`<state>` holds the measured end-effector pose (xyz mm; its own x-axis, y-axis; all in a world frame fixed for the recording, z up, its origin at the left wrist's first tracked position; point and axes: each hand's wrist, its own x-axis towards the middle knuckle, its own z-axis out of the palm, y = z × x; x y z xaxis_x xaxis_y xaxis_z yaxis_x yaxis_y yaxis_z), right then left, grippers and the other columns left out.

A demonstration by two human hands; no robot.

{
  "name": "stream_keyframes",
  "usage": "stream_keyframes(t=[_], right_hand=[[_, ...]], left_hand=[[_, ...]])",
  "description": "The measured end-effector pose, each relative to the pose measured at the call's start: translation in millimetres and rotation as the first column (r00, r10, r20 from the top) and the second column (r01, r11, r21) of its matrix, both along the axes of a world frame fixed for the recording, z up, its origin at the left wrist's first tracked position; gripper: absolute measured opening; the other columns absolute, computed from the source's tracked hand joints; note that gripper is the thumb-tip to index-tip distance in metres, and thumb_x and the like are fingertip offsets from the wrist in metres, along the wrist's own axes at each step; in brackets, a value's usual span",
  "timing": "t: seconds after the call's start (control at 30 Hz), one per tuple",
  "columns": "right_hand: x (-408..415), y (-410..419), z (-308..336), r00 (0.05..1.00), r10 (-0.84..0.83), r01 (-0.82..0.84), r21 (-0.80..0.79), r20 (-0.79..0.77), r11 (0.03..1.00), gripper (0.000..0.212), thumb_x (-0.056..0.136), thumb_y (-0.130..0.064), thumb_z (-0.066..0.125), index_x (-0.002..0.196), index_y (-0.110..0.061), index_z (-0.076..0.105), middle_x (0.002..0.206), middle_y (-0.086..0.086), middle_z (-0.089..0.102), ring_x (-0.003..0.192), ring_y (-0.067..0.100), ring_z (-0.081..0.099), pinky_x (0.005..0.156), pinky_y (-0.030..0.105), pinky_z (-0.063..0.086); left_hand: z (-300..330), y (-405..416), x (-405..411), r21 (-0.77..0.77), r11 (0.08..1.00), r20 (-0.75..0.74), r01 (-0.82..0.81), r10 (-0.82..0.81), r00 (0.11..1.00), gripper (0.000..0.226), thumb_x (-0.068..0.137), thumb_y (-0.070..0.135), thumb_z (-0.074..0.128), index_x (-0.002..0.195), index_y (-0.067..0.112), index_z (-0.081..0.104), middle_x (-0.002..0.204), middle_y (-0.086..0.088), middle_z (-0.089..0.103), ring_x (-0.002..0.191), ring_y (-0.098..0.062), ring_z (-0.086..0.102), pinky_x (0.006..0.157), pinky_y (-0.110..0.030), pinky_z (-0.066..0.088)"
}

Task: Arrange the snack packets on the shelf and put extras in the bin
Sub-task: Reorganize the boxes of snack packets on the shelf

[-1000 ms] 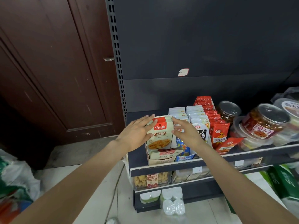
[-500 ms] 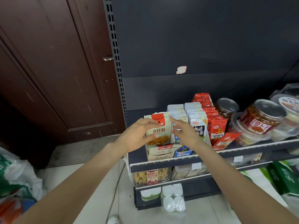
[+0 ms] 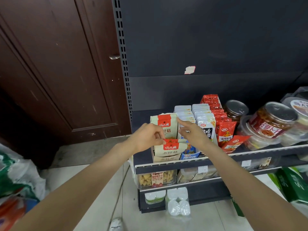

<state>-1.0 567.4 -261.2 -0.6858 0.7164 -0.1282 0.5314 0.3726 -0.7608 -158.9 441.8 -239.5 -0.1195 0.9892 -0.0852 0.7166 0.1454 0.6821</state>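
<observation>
Head view: left hand point(image 3: 146, 139), flat on the upright packet point(image 3: 165, 126) a second ago, now curls and pinches the front packet point(image 3: 168, 148) at the shelf point(image 3: 166, 164) front-left corner; right hand point(image 3: 193, 132) stays open, fingertips touching the upright packet's edge.

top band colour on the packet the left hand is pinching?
Red, above a cream body; clearest in the head view: packet, left hand.

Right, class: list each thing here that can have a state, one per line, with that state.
left hand: pinches the top edge of the front mushroom packet.
right hand: fingers straight, touching the upright mushroom packet.
front mushroom packet: tilted forward in its display box.
upright mushroom packet: standing.
loose red packet: lying flat.
jar: lid on.
door: shut.
</observation>
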Motion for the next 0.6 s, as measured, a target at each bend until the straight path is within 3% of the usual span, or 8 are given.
stream_keyframes(t=[0.2,0.33,0.43,0.6], right_hand=[[2,0,0,1.0,-0.002,0.002,-0.021,-0.004,1.0,0.05,0.098,-0.005,0.042,0.144,-0.021,0.034,0.142,0.004,0.044,0.124,0.018,0.046,0.096,0.022,0.034],[1,-1,2,1.0,-0.002,0.002,-0.012,0.014,1.0,0.049,0.098,-0.007,0.042,0.145,-0.021,0.033,0.144,0.004,0.041,0.125,0.018,0.045,0.095,0.022,0.034],[0,-2,4,0.999,-0.001,0.002,-0.007,0.04,1.0,0.05,0.098,-0.007,0.04,0.145,-0.023,0.031,0.142,0.005,0.043,0.123,0.02,0.047,0.096,0.024,0.037],[0,-6,12,0.996,0.016,-0.016,-0.006,0.086,1.0,0.051,0.099,-0.008,0.04,0.146,-0.022,0.028,0.143,0.005,0.044,0.125,0.02,0.048,0.094,0.021,0.036]], left_hand=[[14,-10,-18,0.142,0.971,0.189,-0.191,0.163,0.968,0.004,0.082,0.017,0.07,0.082,0.02,0.069,0.089,0.004,0.071,0.082,-0.005,0.065,0.077,-0.021,0.053],[31,-15,-28,0.207,0.953,0.265,-0.221,0.162,0.95,0.013,0.088,0.012,0.062,0.087,0.024,0.066,0.088,0.01,0.07,0.084,-0.001,0.067,0.068,-0.017,0.055],[43,-16,-33,0.272,0.929,0.26,-0.252,0.181,0.948,0.017,0.09,0.011,0.061,0.085,0.027,0.065,0.086,0.012,0.069,0.083,-0.002,0.065,0.069,-0.018,0.052],[60,-19,-39,0.356,0.889,0.219,-0.29,0.222,0.95,0.019,0.089,0.017,0.063,0.081,0.034,0.066,0.084,0.013,0.07,0.084,-0.01,0.065,0.077,-0.033,0.051]])
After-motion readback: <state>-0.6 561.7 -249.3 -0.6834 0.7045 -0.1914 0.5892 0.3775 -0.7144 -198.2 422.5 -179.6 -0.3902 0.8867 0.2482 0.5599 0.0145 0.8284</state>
